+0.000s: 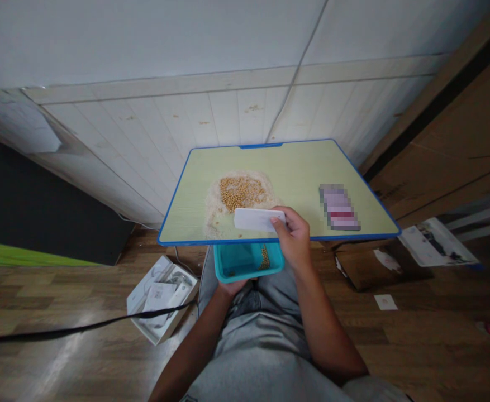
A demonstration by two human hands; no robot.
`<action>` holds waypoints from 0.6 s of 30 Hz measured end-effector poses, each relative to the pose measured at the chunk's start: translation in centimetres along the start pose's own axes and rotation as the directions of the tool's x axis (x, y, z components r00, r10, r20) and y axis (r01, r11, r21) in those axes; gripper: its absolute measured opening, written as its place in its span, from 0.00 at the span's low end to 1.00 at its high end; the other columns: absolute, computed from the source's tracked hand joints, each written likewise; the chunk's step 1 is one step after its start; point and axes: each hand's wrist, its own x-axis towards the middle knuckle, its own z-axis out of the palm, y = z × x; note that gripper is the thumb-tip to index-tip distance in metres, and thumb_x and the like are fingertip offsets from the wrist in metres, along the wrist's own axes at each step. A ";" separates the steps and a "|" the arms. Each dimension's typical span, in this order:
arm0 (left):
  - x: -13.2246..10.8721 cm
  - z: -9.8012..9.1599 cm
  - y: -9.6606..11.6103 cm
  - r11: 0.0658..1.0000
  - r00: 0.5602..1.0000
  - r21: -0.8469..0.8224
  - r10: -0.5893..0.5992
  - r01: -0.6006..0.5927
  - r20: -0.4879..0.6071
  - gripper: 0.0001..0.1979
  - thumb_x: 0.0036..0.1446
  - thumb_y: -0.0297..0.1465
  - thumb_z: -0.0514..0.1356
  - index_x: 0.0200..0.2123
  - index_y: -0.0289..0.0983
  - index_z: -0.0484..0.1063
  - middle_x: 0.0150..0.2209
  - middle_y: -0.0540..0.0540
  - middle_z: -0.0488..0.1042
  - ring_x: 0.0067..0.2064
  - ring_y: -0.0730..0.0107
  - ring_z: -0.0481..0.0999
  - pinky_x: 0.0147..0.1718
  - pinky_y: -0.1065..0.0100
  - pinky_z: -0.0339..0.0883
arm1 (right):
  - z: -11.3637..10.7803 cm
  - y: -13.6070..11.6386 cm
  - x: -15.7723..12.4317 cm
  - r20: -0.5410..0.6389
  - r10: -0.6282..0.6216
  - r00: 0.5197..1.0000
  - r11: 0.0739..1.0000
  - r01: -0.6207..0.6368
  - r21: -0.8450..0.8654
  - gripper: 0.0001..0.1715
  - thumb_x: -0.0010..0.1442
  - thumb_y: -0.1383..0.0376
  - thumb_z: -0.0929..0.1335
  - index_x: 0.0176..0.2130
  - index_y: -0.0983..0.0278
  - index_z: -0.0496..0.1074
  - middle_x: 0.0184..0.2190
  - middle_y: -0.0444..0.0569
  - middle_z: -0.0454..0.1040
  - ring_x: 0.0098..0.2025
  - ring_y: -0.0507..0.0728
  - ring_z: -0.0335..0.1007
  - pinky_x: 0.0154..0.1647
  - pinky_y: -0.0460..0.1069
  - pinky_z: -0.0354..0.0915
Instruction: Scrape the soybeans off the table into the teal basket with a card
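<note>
A small folding table (312, 167) with a pale green top and blue rim stands in front of me. On it lies a heap of white rice (215, 204) with yellow soybeans (240, 192) in its middle. My right hand (293, 237) pinches a white flat scraper card (255, 219) at the table's near edge, just in front of the heap. My left hand (230, 287) holds a teal plastic box (247, 261) from underneath, pressed up under the table edge below the card. Some yellow beans lie in the box's right corner; only part of the left hand shows.
A pixelated pink object (339, 207) lies on the table's right side. On the wooden floor are an open white box (161, 296) with a black cable across it on the left, cardboard (366, 262) and papers (435, 243) on the right. A white panelled wall stands behind.
</note>
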 end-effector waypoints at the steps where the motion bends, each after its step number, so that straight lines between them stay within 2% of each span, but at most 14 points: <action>1: 0.1 -0.1 -0.1 1.000 1.000 -0.003 0.000 0.000 -0.003 0.42 0.80 0.64 0.50 0.82 0.54 0.81 0.90 0.52 0.75 0.94 0.43 0.69 0.87 0.35 0.76 | 0.1 0.0 0.0 0.025 0.006 1.000 1.000 -0.006 0.005 0.21 0.74 0.43 0.82 0.47 0.57 0.90 0.40 0.48 0.91 0.43 0.64 0.87 0.48 0.54 0.81; 7: 0.5 -1.1 -0.6 0.999 1.000 0.043 -0.002 0.002 0.001 0.39 0.77 0.66 0.53 0.71 0.55 0.89 0.84 0.50 0.84 0.93 0.39 0.70 0.91 0.35 0.69 | 0.4 -0.1 -0.2 0.108 0.025 0.994 0.999 -0.029 0.042 0.24 0.72 0.40 0.83 0.45 0.57 0.90 0.39 0.48 0.90 0.42 0.64 0.86 0.49 0.55 0.83; 11: 0.6 -1.0 -0.4 0.996 0.999 0.089 0.001 -0.004 0.032 0.41 0.78 0.65 0.52 0.76 0.51 0.86 0.88 0.47 0.80 0.95 0.39 0.67 0.91 0.35 0.67 | 0.4 -0.3 -0.1 0.142 0.019 0.990 0.997 -0.029 0.071 0.24 0.71 0.40 0.84 0.43 0.57 0.90 0.38 0.47 0.89 0.40 0.63 0.85 0.47 0.55 0.83; 14: 0.5 -0.8 -0.3 0.996 0.999 0.089 0.018 -0.022 0.041 0.45 0.76 0.68 0.54 0.80 0.52 0.83 0.91 0.47 0.75 0.95 0.39 0.67 0.90 0.36 0.69 | 0.4 -0.3 0.0 0.056 -0.003 0.998 0.999 0.000 0.047 0.25 0.72 0.39 0.83 0.45 0.57 0.90 0.38 0.47 0.89 0.40 0.63 0.85 0.45 0.54 0.81; 18: 0.2 -1.1 -0.4 1.000 1.000 0.026 -0.013 0.013 0.000 0.45 0.75 0.71 0.51 0.79 0.56 0.82 0.90 0.49 0.76 0.93 0.38 0.69 0.87 0.33 0.74 | 0.2 -0.1 0.2 -0.170 -0.119 0.978 0.992 0.109 -0.065 0.26 0.77 0.39 0.80 0.47 0.57 0.90 0.41 0.49 0.91 0.43 0.64 0.87 0.46 0.54 0.81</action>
